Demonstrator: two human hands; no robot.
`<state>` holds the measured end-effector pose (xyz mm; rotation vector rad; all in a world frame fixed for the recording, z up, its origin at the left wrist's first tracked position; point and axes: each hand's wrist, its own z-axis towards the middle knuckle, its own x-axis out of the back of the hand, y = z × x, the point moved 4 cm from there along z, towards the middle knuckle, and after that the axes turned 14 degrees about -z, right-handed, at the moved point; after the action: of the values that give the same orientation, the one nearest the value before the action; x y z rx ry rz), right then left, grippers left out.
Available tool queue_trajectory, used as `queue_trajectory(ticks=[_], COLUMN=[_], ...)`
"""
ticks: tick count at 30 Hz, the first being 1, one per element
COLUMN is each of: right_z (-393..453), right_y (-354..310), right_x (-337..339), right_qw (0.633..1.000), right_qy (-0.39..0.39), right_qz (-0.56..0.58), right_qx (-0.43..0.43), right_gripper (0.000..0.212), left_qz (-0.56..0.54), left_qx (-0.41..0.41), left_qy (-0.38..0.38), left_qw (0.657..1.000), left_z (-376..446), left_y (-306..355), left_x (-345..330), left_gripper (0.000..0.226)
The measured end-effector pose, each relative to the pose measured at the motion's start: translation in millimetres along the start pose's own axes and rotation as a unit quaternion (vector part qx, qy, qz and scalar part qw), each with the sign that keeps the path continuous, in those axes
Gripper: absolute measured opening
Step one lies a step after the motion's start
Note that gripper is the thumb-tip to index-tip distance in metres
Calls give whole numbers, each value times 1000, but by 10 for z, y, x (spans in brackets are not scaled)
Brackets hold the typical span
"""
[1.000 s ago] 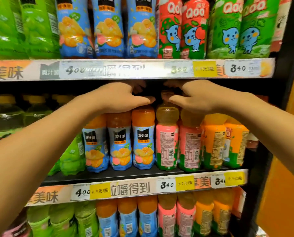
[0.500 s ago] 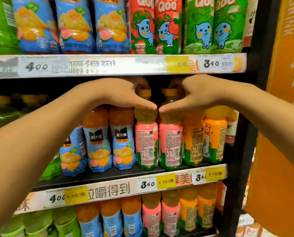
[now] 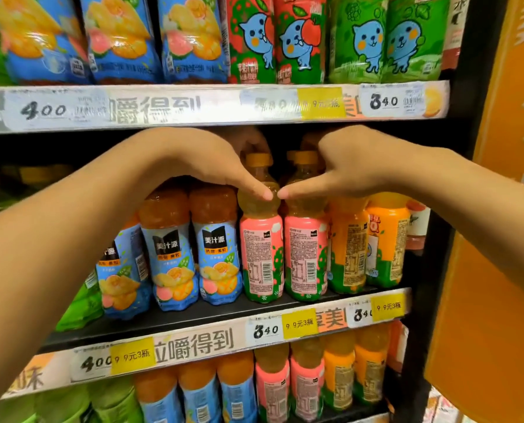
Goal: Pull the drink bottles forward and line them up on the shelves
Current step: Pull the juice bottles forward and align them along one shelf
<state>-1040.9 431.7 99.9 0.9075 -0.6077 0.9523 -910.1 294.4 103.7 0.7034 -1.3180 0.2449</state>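
Note:
On the middle shelf (image 3: pixel 175 319) stand two pink-labelled bottles, side by side near the front edge. My left hand (image 3: pixel 199 157) grips the neck of the left pink bottle (image 3: pixel 262 257), thumb in front and fingers behind its yellow cap. My right hand (image 3: pixel 355 166) holds the right pink bottle (image 3: pixel 305 257) the same way. The two thumb tips nearly touch between the bottles. More yellow caps show behind them. Left of them stand blue-labelled juice bottles (image 3: pixel 215 254); one further left (image 3: pixel 120 276) leans. Right of them stand orange-labelled bottles (image 3: pixel 347 245).
The upper shelf's price strip (image 3: pixel 163 108) hangs just above my hands, leaving little headroom. Green bottles (image 3: pixel 80 303) lean at the left under my forearm. The black cabinet frame (image 3: pixel 437 270) and an orange panel (image 3: pixel 498 285) close off the right. The lower shelf holds several more bottles (image 3: pixel 273 389).
My view has shifted right and closer. Both thumbs have come together in front of the pink bottles, and the bottles' yellow caps now show between my hands.

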Motion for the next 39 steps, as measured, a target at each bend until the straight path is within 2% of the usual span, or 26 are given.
queue_trajectory(ticks=[1,4,6,10,14,21,22,25,26,28,29,30,32,34,36,38,39], right_z=[9,12,-10,21,52,46,46,57,60,53,50,54,56,40,22,14,17], right_y=[13,80,110,72,113,169,179,163,148,105,90,92,120,134,140,130,120], right_x=[-1,20,35,3,-33,-25,-22,-28,-28,-28,-31,-36,-37,-8,14,15,14], right_qw=[1000,996,993,996,995,987,987,989,991,996,997,997,995,992,987,988,990], right_qy=[-14,-64,-76,-39,-50,-75,-77,-85,-85,-70,-66,-69,-81,-91,-92,-89,-88], right_qz=[10,53,71,53,71,110,112,100,85,39,24,23,46,79,117,118,101], right_qx=[6,30,47,57,46,86,83,64,55,37,27,23,22,36,54,52,42], right_gripper=[75,80,85,85,79,73,73,79,80,75,75,79,88,83,75,74,77], left_qz=[2,9,14,5,0,-48,-47,-36,-35,-38,-36,-40,-58,-83,-97,-55,-30], left_qx=[-11,-39,-9,4,67,34,20,17,26,6,-3,-8,-30,-50,-27,38,38], left_qy=[9,33,28,10,15,7,5,9,10,30,44,52,51,26,8,15,27], left_qw=[1000,999,999,1000,998,998,999,999,999,999,998,998,997,995,995,998,998], left_z=[-2,-4,-21,-70,-155,-180,-177,-180,-198,-144,-103,-85,-96,-132,-127,-132,-122], left_y=[20,58,43,61,8,27,33,71,90,81,65,51,55,50,13,-6,20], left_x=[-1,-5,-14,-31,-9,-7,-14,-13,-26,-35,-29,-30,-38,-37,-14,-4,-12], left_gripper=[77,112,115,99,84,87,83,35,37,88,105,110,98,80,71,76,85])
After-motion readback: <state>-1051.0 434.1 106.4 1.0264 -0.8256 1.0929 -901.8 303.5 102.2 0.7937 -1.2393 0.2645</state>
